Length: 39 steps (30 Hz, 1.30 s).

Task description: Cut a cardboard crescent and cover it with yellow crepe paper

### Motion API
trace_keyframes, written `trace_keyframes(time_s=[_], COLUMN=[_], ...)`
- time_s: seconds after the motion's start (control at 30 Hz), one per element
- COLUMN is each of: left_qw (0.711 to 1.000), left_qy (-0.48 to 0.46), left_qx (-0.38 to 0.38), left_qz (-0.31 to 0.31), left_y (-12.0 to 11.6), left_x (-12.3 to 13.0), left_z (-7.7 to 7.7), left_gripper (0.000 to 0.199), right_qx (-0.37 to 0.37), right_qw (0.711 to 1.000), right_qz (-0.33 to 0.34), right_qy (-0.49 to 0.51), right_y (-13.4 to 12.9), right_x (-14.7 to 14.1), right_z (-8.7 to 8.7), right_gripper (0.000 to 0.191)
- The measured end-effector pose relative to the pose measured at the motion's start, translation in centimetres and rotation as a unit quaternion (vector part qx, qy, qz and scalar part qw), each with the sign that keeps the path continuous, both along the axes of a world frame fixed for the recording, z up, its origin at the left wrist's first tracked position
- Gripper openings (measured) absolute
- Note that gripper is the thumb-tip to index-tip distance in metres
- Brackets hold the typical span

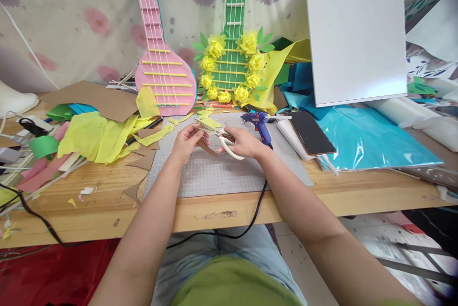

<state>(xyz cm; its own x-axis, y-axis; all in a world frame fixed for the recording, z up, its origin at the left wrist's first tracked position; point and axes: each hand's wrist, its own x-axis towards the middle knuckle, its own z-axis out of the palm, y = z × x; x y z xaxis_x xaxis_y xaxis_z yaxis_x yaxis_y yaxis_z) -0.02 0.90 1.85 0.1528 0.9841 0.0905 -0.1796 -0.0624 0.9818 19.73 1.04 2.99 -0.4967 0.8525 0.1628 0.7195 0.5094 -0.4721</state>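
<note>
Over the grey cutting mat (222, 179), my right hand (246, 142) grips a pair of scissors (232, 148) with white handles. The blades point left, towards my left hand (186, 142), whose fingers pinch a small piece of brown cardboard (208, 148). The blades cross close to the cardboard; whether they touch it I cannot tell. Yellow paper scraps (207, 117) lie just beyond the blades. To the right of my right hand, a blue glue gun (262, 127) rests on the mat.
A pink paper guitar (164, 74) and a green one (229, 69) with yellow flowers stand at the back. Yellow crepe paper (89, 136) and cardboard offcuts (143, 160) lie left. A phone (312, 133) and a blue plastic-wrapped pack (379, 141) lie right. A black cable (255, 213) hangs over the edge.
</note>
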Motion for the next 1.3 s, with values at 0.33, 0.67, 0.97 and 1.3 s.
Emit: trace_keyframes(time_s=[0.33,0.67,0.97,1.3], left_qw=[1.0,1.0,1.0,1.0], left_qy=[-0.012,-0.019,-0.017,-0.006], left_qx=[0.002,-0.009,-0.008,-0.003], left_qz=[-0.002,0.002,0.004,0.008], left_y=[0.1,0.03,-0.02,0.03], left_x=[0.09,0.13,0.18,0.19], left_z=[-0.35,-0.3,-0.13,-0.31], left_gripper=[0.029,0.027,0.027,0.026], right_qx=[0.025,0.044,0.038,0.036], right_qw=[0.999,0.998,0.998,0.997], right_qz=[-0.023,-0.038,-0.048,-0.063], right_qy=[-0.03,-0.035,-0.031,-0.024], right_y=[-0.11,-0.38,-0.21,-0.22], right_x=[-0.16,-0.41,-0.46,-0.38], right_z=[0.09,0.3,0.26,0.31], right_gripper=[0.041,0.04,0.041,0.043])
